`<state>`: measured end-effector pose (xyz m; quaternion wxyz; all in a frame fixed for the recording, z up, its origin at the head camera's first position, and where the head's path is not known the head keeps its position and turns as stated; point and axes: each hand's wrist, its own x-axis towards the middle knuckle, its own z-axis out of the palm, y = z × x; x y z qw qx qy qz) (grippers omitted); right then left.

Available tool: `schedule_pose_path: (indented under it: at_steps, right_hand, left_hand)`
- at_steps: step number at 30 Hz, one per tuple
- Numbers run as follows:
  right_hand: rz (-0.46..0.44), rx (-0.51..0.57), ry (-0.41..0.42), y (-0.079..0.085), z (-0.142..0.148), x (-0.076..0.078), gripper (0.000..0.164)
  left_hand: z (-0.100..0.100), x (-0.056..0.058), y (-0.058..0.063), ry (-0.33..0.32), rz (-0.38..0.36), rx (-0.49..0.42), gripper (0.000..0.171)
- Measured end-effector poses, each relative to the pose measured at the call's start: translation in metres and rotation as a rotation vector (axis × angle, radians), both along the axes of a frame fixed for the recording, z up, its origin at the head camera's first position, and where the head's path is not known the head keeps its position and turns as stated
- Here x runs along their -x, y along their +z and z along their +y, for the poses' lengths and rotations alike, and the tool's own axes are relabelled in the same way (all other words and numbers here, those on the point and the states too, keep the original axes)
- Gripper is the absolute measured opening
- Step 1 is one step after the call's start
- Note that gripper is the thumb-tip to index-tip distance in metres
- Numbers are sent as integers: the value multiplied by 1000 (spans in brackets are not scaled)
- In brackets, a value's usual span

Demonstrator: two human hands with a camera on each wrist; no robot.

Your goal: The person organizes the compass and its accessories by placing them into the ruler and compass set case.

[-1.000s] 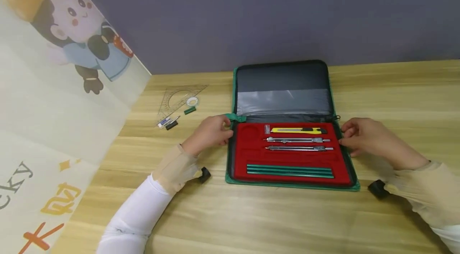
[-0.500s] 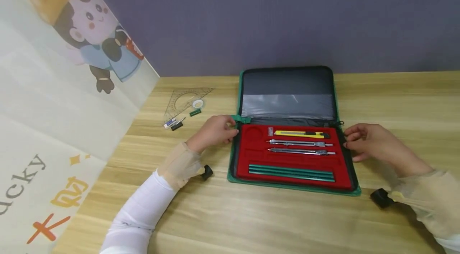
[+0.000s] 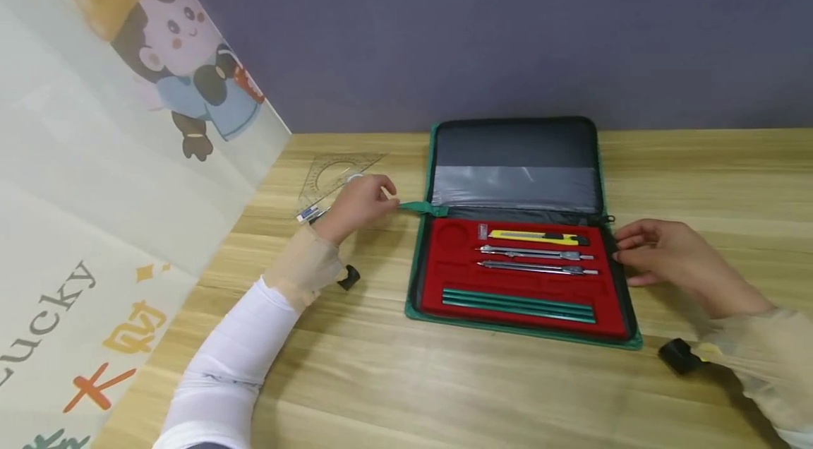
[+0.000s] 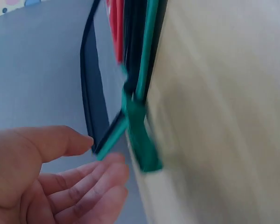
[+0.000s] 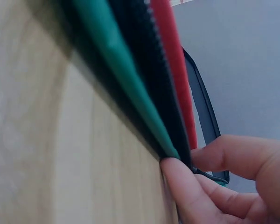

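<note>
A zippered drafting-set case (image 3: 517, 145) lies open on the table, its lid raised at the back. Its red tray (image 3: 454, 276) holds a yellow utility knife (image 3: 536, 237), two silver compasses (image 3: 536, 253), a tiny clear box (image 3: 482, 231) and three green pencils (image 3: 517, 304). My left hand (image 3: 362, 205) is off the case's left side, near the green tab (image 3: 422, 207). In the left wrist view its thumb and fingers are parted, with nothing between them. My right hand (image 3: 679, 262) pinches the case's right edge; the right wrist view shows thumb and fingers (image 5: 186, 186) on that edge.
To the left lie a transparent set square (image 3: 317, 177) and a small eraser (image 3: 308, 213); my left hand partly covers other small items there. A dark wall (image 3: 508, 32) rises behind the table, and a cartoon-printed wall (image 3: 159, 202) borders it on the left.
My left hand has left the case's left edge and moved left and away, toward the small items. My right hand stays at the right edge. The view has shifted slightly.
</note>
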<state>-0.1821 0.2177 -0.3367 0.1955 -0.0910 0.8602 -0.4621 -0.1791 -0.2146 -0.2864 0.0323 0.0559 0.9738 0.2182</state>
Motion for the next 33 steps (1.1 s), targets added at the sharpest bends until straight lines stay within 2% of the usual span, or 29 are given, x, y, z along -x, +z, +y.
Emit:
schedule_pose_path:
  at_steps: [5,11,15,21,27,30,33]
  right_hand:
    - [8,23,5,0,1,-1,48]
    - [3,18,-13,0,0,-1,48]
    - [-9,13,-15,2,0,-1,48]
    - [-28,18,-26,4,0,1,50]
    - [-38,49,-19,3,0,0,51]
    - [-51,53,-21,3,0,-1,52]
    - [-50,53,-28,3,1,-1,51]
  left_hand:
    - [-14,6,12,14,49,94,30]
    - [-26,18,19,101,34,154,45]
    - [-32,29,17,129,0,213,50]
    - [-36,41,13,171,-65,240,43]
    - [-38,46,10,195,-138,255,43]
    - [-38,50,6,208,-159,255,34]
    - [-38,54,3,206,-146,257,21]
